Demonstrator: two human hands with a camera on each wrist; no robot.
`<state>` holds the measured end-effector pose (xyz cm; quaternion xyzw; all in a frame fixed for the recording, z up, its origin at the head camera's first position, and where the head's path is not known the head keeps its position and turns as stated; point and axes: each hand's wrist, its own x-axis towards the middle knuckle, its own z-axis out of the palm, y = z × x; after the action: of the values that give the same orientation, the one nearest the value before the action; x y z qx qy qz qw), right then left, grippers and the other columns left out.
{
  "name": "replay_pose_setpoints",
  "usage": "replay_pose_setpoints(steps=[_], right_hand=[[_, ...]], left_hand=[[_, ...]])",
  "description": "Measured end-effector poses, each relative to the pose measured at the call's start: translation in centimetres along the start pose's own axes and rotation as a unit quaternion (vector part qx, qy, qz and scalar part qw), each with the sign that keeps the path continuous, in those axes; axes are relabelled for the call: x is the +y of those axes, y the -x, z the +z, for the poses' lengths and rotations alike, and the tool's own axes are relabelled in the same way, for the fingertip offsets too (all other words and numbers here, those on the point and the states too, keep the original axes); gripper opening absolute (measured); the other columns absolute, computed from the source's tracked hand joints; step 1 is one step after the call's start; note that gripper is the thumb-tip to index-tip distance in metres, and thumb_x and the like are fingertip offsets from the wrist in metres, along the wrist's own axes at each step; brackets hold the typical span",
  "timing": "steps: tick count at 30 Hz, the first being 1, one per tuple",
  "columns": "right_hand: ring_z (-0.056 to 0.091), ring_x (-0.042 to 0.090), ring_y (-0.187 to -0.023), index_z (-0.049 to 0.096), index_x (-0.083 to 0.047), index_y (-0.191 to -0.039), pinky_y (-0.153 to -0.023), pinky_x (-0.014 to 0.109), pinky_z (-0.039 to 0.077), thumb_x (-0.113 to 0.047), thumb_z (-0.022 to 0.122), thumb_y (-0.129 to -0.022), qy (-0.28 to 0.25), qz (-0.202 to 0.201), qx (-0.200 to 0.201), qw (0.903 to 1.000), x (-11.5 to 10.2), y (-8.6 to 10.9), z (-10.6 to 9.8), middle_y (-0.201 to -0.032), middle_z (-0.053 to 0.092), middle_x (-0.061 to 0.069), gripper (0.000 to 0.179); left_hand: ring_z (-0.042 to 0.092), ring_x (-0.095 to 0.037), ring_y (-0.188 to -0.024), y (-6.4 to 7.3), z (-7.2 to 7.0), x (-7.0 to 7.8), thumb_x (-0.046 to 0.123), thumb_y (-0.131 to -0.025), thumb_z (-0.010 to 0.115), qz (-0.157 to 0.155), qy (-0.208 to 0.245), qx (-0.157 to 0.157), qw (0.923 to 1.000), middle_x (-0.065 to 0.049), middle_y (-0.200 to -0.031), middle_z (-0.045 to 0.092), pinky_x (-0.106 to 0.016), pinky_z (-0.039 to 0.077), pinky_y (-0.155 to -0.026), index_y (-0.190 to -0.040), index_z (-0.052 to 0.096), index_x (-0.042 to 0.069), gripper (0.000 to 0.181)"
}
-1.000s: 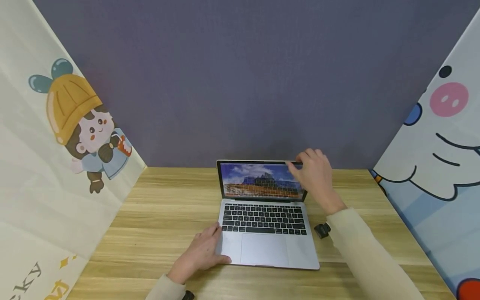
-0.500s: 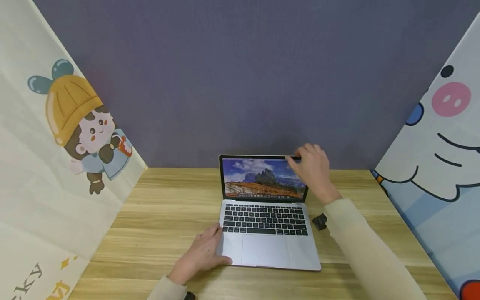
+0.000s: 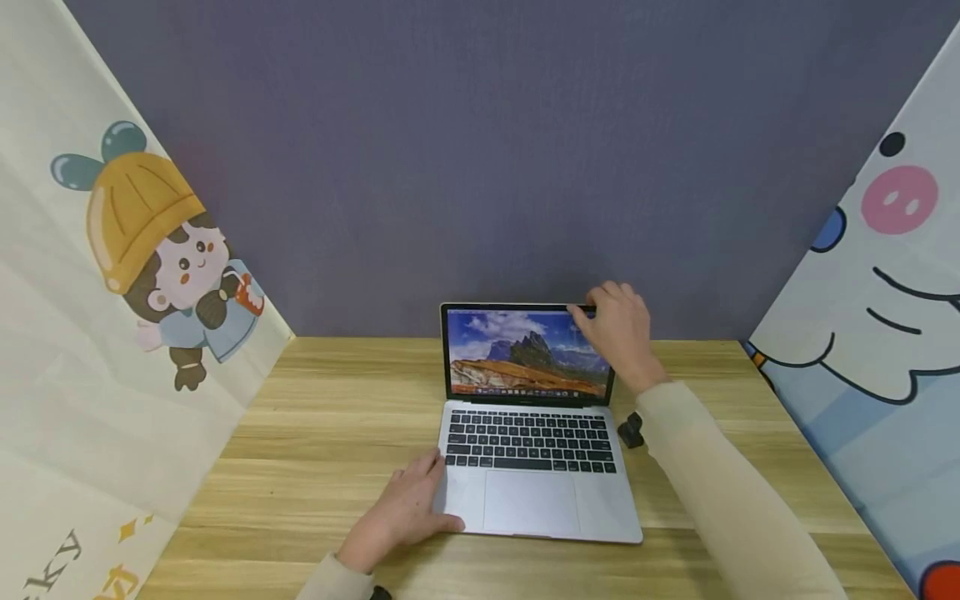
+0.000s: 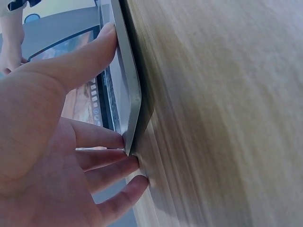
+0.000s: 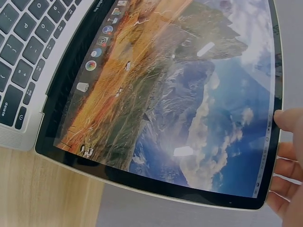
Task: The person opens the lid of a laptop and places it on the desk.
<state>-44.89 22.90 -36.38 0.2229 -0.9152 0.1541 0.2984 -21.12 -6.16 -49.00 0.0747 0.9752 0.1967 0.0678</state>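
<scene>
A silver laptop (image 3: 531, 500) lies on the wooden table with its screen (image 3: 517, 354) raised, showing a lit mountain desktop. At its front left corner, my left hand (image 3: 405, 504) rests with the thumb along the front edge and the fingers against the left side; in the left wrist view these fingers (image 4: 111, 168) are fairly straight. My right hand (image 3: 621, 329) pinches the screen's top right corner, thumb on the front bezel and the other fingers behind it. The right wrist view shows that thumb (image 5: 284, 119) at the screen's top edge.
A dark grey-blue panel (image 3: 480, 167) stands behind the table (image 3: 337, 417). Cartoon-printed sheets flank it, one at the left (image 3: 60, 333) and one at the right (image 3: 862, 333). A small black device (image 3: 631, 430) sits at the right wrist, beside the laptop.
The right hand has tilted the screen further back, so its top edge stands higher in the head view. The left hand has stayed at the laptop's corner.
</scene>
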Motion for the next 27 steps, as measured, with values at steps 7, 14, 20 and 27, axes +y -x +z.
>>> replay_pose_setpoints(steps=[7, 14, 20, 27], right_hand=[[0.054, 0.035, -0.089, 0.071, -0.001, -0.098, -0.079, 0.051, 0.048, -0.037, 0.07, -0.097, 0.002, 0.015, -0.012, 0.9998, 0.2, -0.6, 1.0, -0.096, 0.064, 0.015, 0.036], [0.055, 0.035, -0.089, 0.071, 0.0, -0.098, -0.079, 0.052, 0.049, -0.035, 0.07, -0.097, 0.007, 0.019, -0.008, 0.9998, 0.4, -1.1, 2.1, -0.096, 0.064, 0.016, 0.035], [0.056, 0.036, -0.089, 0.071, 0.002, -0.1, -0.079, 0.052, 0.05, -0.034, 0.07, -0.098, 0.019, 0.022, -0.005, 0.9996, 0.6, -1.4, 3.1, -0.096, 0.065, 0.017, 0.035], [0.058, 0.037, -0.093, 0.072, 0.002, -0.103, -0.08, 0.052, 0.052, -0.032, 0.071, -0.097, 0.024, 0.023, -0.009, 0.9994, 0.9, -1.8, 4.0, -0.101, 0.067, 0.018, 0.035]], left_hand=[[0.041, -0.046, -0.139, 0.1, -0.1, 0.0, 0.061, -0.07, 0.083, 0.001, 0.002, 0.003, 1.0, -0.029, -0.156, 0.036, -0.064, 0.038, -0.109, -0.147, 0.044, -0.01, 0.112], [0.041, -0.046, -0.139, 0.2, 0.0, 0.0, 0.059, -0.071, 0.084, 0.002, 0.003, 0.006, 1.0, -0.029, -0.155, 0.037, -0.064, 0.037, -0.11, -0.146, 0.045, -0.01, 0.109], [0.041, -0.046, -0.139, 0.2, 0.2, -0.2, 0.059, -0.071, 0.083, 0.003, 0.0, 0.008, 1.0, -0.029, -0.156, 0.036, -0.064, 0.037, -0.11, -0.146, 0.045, -0.01, 0.109], [0.041, -0.045, -0.14, 0.2, 0.2, -0.2, 0.06, -0.071, 0.083, 0.004, 0.002, 0.009, 1.0, -0.028, -0.156, 0.036, -0.063, 0.037, -0.11, -0.147, 0.044, -0.009, 0.11]])
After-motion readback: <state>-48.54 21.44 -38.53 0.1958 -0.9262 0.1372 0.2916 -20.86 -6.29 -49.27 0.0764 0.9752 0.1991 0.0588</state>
